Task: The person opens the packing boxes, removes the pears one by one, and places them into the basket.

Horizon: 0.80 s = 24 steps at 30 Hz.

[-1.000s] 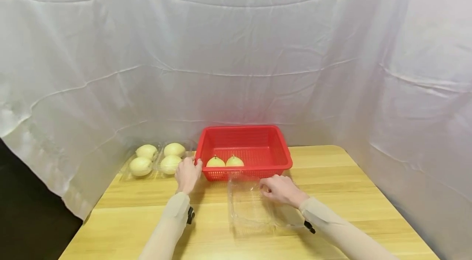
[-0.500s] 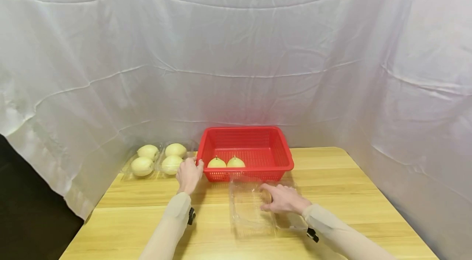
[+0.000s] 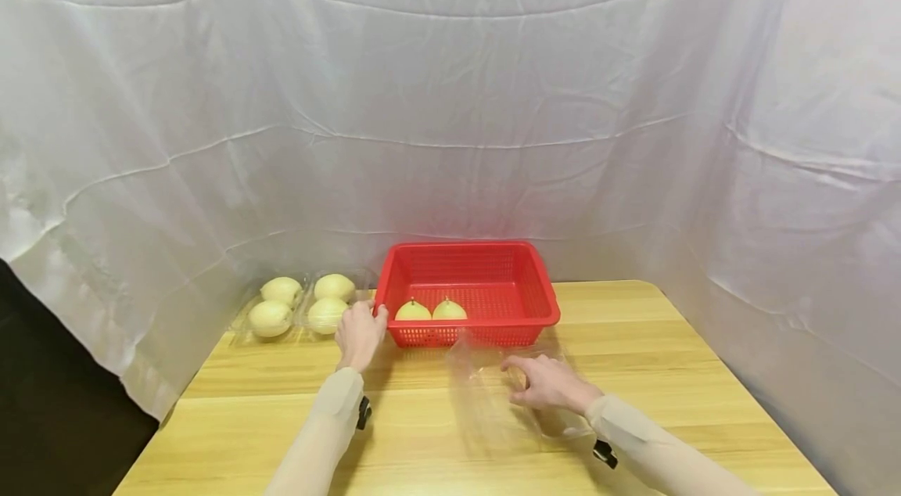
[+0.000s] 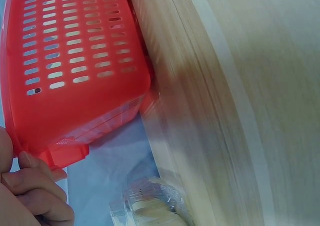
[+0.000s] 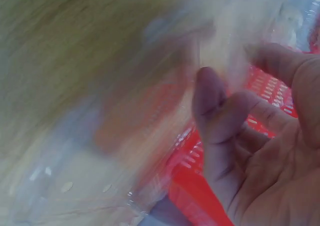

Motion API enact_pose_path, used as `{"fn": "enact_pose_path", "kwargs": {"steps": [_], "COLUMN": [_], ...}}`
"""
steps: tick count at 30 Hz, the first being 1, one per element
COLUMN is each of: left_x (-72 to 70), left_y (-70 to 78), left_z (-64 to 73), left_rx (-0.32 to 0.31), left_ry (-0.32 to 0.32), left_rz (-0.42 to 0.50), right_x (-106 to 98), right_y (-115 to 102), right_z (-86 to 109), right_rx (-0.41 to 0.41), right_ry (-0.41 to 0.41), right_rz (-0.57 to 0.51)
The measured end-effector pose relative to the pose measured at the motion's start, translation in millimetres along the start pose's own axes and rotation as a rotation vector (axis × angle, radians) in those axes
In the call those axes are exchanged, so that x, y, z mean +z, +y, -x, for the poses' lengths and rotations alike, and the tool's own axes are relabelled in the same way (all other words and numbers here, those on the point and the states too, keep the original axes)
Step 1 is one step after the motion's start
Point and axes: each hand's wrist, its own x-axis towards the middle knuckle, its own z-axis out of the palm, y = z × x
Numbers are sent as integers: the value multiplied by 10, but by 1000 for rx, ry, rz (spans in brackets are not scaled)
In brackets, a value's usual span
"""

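Observation:
My left hand [image 3: 360,336] grips the left rim of a red plastic basket [image 3: 507,334], its fingers curled at the edge in the left wrist view. Two yellow-green pears [image 3: 413,311] sit at the basket's front left. In front of the basket, a clear plastic clamshell box [image 3: 486,410] lies unfolded and partly blurred. Over its middle is my right hand [image 3: 552,385], thumb and forefinger apart. The right wrist view shows the clear plastic [image 5: 75,171] smeared by motion beside the bent fingers; exact contact there is unclear.
Left of the basket stand two clear boxes, each with two pale yellow fruits [image 3: 271,318] [image 3: 327,315]. A grey-white curtain [image 3: 450,128] hangs behind and along both sides of the wooden table [image 3: 676,379].
My right hand has shifted slightly right and nearer to me, its forefinger and thumb spreading. The clear box's left part has moved right and blurred. My left hand stays on the basket rim.

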Motion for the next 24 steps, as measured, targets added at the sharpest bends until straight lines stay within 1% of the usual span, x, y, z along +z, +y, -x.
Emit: {"fn": "enact_pose_path", "kwargs": {"steps": [4, 7, 9, 12, 15, 19, 21, 24], "left_x": [-8, -6, -3, 3, 7, -1, -4, -8], "left_y": [6, 11, 12, 11, 12, 18, 18, 12], "left_z": [0, -2, -5, -3, -6, -3, 0, 0], "left_rx": [-3, -8, -11, -11, -12, -10, -12, -8], "left_ry": [4, 4, 3, -5, -8, -5, -4, -3], "left_rz": [-2, -4, -4, -6, -5, -4, -4, -5], "right_x": [24, 44, 52, 60, 49, 22, 15, 16], "right_y": [-9, -50, -84, -119, -133, -131, -125, -132], "right_z": [18, 24, 26, 33, 41, 62, 70, 73], "right_rx": [18, 68, 104, 139, 149, 157, 155, 137], "right_ry": [-36, -79, -112, -133, -145, -164, -161, -127], "right_rz": [11, 7, -29, -68, -111, -214, -209, -132]}}
